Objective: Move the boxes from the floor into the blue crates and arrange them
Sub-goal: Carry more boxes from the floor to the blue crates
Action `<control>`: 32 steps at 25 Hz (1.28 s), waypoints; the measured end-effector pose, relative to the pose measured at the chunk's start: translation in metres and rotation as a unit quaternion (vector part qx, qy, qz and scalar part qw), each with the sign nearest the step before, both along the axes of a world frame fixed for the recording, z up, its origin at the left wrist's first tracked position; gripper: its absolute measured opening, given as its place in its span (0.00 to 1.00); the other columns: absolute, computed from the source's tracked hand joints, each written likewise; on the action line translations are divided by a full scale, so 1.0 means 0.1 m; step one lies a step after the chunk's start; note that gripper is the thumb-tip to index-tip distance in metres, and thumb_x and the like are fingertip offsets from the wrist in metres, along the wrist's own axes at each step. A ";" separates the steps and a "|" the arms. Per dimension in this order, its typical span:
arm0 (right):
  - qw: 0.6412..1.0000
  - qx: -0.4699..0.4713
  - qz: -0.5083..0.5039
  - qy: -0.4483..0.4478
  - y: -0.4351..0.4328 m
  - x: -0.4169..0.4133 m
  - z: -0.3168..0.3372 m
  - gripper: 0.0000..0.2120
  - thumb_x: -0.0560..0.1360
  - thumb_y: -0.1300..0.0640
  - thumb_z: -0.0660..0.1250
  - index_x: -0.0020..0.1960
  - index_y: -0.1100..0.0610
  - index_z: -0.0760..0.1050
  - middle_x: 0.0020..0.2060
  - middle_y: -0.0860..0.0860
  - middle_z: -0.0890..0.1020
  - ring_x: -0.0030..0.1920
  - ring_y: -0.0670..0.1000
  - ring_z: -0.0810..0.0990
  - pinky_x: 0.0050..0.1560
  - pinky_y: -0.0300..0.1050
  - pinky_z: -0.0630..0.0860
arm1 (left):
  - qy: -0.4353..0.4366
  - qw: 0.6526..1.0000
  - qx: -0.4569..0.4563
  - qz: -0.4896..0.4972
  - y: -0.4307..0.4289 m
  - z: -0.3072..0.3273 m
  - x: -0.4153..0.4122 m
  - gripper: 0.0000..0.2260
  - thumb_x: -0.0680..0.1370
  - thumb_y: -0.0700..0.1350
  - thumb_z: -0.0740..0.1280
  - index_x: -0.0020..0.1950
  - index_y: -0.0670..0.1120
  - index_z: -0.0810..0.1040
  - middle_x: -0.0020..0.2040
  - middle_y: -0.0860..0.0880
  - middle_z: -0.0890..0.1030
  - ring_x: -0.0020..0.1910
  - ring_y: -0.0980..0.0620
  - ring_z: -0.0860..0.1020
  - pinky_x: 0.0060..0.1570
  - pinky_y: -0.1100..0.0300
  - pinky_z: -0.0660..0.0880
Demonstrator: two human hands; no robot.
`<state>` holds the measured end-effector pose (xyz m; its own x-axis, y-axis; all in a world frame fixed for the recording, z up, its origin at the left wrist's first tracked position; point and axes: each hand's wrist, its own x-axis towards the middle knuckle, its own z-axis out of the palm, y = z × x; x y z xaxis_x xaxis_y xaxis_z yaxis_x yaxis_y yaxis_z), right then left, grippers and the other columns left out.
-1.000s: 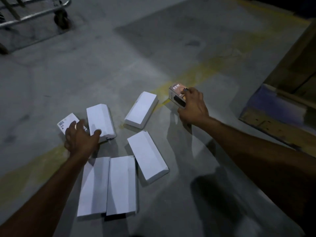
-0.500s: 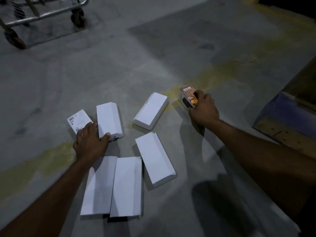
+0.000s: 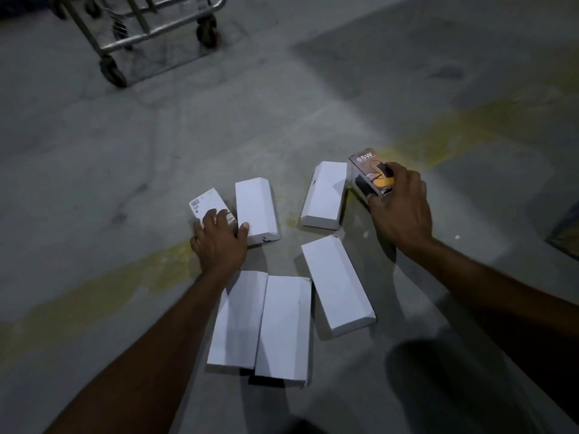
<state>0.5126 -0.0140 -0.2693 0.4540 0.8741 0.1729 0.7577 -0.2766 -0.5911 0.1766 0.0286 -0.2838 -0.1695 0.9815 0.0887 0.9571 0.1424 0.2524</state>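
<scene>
Head: right grip point(image 3: 401, 211) pinching 65W box point(image 3: 365, 166), now beside white box point(image 3: 324, 195); left grip point(image 3: 219, 242) spread on labelled box point(image 3: 205, 203).

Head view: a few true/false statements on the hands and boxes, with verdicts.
1. The right hand grips the 65W box. True.
2. The left hand is lifted clear of every box. False: its fingers lie on the labelled box, with the thumb against a white box.
3. Two long white boxes lie side by side nearest the camera. True.
4. All boxes are stacked in one pile. False: they lie spread out on the floor.
5. A wheeled cart stands at the upper left. True.
</scene>
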 end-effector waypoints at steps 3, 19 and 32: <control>0.999 0.037 0.005 0.016 -0.05 -0.13 0.06 0.31 0.76 0.49 0.69 0.75 0.46 0.61 0.69 0.52 0.69 0.66 0.55 0.70 0.57 0.52 0.76 | -0.026 0.999 -0.001 0.025 0.04 -0.01 -0.04 0.22 0.79 0.52 0.66 0.72 0.48 0.70 0.73 0.45 0.69 0.70 0.34 0.66 0.66 0.40 0.65; 0.983 0.072 0.147 0.085 -0.22 -0.75 0.34 0.30 0.76 0.49 0.71 0.74 0.45 0.64 0.67 0.47 0.71 0.65 0.49 0.71 0.58 0.47 0.75 | -0.113 0.989 0.005 0.091 0.01 0.00 0.07 0.26 0.76 0.56 0.68 0.70 0.47 0.67 0.72 0.43 0.64 0.63 0.35 0.72 0.59 0.44 0.73; 0.969 0.043 0.140 0.198 -0.25 -1.23 1.30 0.26 0.79 0.51 0.67 0.75 0.45 0.65 0.67 0.53 0.69 0.66 0.52 0.73 0.65 0.47 0.74 | -0.312 0.938 0.093 0.116 -0.31 1.14 -0.02 0.21 0.81 0.54 0.62 0.72 0.48 0.68 0.67 0.42 0.75 0.63 0.42 0.75 0.54 0.61 0.69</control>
<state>0.3896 -0.0388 -0.1390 0.2458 0.9629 0.1116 0.5049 -0.0289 -0.8627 0.1745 -0.0028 -0.1701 -0.4520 0.8894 0.0678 0.5639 0.2261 0.7943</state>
